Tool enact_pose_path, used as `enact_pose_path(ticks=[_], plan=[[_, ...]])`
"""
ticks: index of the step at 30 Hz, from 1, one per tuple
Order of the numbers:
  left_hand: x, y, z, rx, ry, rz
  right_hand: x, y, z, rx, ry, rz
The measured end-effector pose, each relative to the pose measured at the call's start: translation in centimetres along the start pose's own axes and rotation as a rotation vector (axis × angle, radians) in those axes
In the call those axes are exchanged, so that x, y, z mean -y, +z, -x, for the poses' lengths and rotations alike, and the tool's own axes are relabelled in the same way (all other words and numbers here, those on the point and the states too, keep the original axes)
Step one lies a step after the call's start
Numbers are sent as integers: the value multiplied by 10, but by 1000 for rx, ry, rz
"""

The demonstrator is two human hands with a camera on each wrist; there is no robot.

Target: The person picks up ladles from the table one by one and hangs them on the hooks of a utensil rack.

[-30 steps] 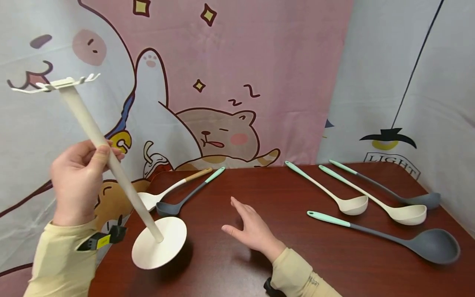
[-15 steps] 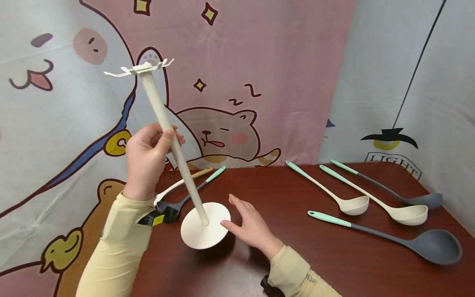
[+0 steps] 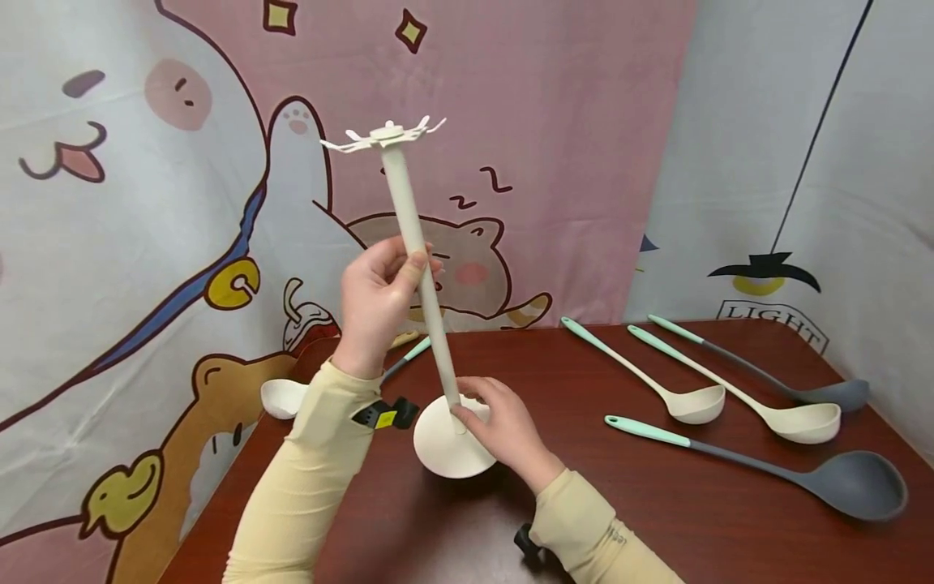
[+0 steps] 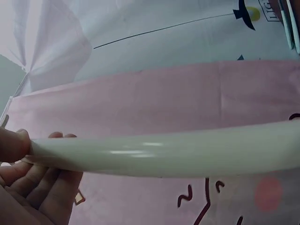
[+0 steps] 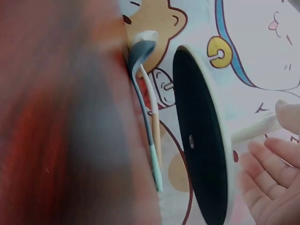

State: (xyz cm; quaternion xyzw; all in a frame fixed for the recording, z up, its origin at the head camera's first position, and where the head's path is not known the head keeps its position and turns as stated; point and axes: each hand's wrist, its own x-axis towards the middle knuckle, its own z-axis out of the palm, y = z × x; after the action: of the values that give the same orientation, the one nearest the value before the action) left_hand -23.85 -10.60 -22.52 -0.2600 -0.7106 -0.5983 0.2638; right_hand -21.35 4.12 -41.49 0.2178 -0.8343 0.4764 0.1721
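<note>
My left hand (image 3: 375, 300) grips the post of a cream utensil stand (image 3: 439, 349), thumb in front. A ring of hooks tops the stand, and its round base (image 3: 441, 450) hangs tilted above the table. In the left wrist view the post lies across between the left thumb and fingers (image 4: 51, 187). My right hand (image 3: 503, 422) is at the post's lower end, just over the base, its thumb at the post. The right wrist view shows the base's black underside (image 5: 199, 136) and the right fingers (image 5: 267, 168) loosely bent, with a gap to the post.
On the right of the brown table (image 3: 554, 373) lie two cream ladles (image 3: 696, 404) (image 3: 803, 423), a grey one (image 3: 839, 394) and a large grey ladle (image 3: 854, 484). A white ladle (image 3: 283, 397) and a grey, mint-handled one (image 5: 143, 56) lie left. Behind hangs a cartoon curtain (image 3: 569, 162).
My left hand has carried the stand rightward and brought it more upright. The base has come to my right hand, whose thumb and fingers have moved in around the post's foot.
</note>
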Motion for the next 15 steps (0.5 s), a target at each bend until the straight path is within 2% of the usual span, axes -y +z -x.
enact_pose_path(ticks=[6, 12, 15], plan=[[9, 20, -3, 37, 7, -4, -9, -7, -4, -73, -24, 21], [19, 38, -5, 71, -33, 104, -24, -14, -7, -123, -16, 48], [25, 47, -7, 76, -36, 95, -33, -18, -8, -137, 9, 67]])
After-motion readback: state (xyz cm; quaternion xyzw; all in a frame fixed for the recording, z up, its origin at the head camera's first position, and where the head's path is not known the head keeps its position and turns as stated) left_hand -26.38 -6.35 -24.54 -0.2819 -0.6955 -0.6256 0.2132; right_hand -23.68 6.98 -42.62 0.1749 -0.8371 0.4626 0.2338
